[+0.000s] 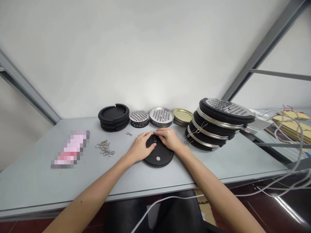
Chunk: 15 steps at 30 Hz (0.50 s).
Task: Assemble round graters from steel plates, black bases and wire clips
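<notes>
A round black plastic disc [162,154] with a slot and a small pale round spot lies flat on the table in front of me. My left hand [142,146] grips its left side, the thumb on top and the fingers at the far edge. At that same far edge, my right hand [168,138] pinches a small shiny piece of metal wire [153,133], mostly hidden by the fingertips. One loose wire clip [129,133] lies beyond my left hand. To the left is a pile of similar wire clips [105,147].
At the back stand stacked black rings [113,124], small round graters [139,118], slotted metal discs [161,116] and gold-coloured lids [182,116]. A tall, leaning stack of assembled grater containers [213,126] is on the right. White cables [297,155] hang beside the metal frame.
</notes>
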### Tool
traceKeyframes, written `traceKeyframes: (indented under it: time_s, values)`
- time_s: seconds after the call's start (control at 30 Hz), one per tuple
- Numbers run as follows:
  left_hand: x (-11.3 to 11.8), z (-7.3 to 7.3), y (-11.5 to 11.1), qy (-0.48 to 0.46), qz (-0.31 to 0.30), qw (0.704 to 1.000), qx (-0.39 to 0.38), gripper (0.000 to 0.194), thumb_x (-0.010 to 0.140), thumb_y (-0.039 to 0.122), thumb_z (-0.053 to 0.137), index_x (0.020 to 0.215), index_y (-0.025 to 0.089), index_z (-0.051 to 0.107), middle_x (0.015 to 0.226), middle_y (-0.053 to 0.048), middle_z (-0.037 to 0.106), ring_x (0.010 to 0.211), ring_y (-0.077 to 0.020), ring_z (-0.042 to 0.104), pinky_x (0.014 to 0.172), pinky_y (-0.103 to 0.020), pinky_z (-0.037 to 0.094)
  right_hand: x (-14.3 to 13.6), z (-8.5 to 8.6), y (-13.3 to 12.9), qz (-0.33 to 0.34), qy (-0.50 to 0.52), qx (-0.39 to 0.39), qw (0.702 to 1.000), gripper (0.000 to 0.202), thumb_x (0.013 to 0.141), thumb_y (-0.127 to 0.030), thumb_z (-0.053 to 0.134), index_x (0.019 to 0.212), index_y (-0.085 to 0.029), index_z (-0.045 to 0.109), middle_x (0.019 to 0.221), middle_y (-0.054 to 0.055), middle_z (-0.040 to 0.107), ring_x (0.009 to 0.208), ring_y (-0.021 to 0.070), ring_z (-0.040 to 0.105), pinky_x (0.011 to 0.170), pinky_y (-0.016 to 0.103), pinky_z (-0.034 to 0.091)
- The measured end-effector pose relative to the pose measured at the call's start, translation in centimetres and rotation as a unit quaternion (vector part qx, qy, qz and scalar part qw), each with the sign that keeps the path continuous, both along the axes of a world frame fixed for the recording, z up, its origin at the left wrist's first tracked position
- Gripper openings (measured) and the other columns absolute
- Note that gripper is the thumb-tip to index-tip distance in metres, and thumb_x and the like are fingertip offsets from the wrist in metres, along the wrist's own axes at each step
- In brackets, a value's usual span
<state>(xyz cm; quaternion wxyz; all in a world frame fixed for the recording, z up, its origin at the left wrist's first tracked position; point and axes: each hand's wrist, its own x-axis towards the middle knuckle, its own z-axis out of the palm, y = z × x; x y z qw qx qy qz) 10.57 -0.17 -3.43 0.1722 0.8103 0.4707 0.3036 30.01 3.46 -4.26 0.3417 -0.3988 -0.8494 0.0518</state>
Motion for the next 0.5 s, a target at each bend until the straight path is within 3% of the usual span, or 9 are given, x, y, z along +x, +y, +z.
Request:
traceKeyframes:
  time_s: [0.17,0.5]
  values:
    - [0.6,0.6,0.4,-0.016,0.085,0.996,-0.015,0.034,0.084,0.03,0.064,0.116,0.017,0.067,0.118,-0.011,0.07,0.11,-0.0271,0.064,0.098,-0.04,0.049,-0.1,-0.1,0.2,0.004,-0.002,0.006,1.0,0.028,0.088,-0.009,0.053,0.099,-0.019,0.077,0.096,0.009,0.074,0.092,0.021,0.066,0.084,0.032,0.052]
    - [2.0,1.6,-0.2,0.127,0.13,0.982,0.044,0.027,0.081,0.037,0.067,0.101,0.019,0.071,0.111,-0.012,0.07,0.11,-0.0324,0.06,0.093,-0.044,0.048,-0.3,0.2,-0.2,-0.027,-0.034,-0.016,0.999,0.026,0.089,-0.01,0.054,0.099,-0.019,0.076,0.094,0.007,0.075,0.088,0.0202,0.069,0.08,0.029,0.05]
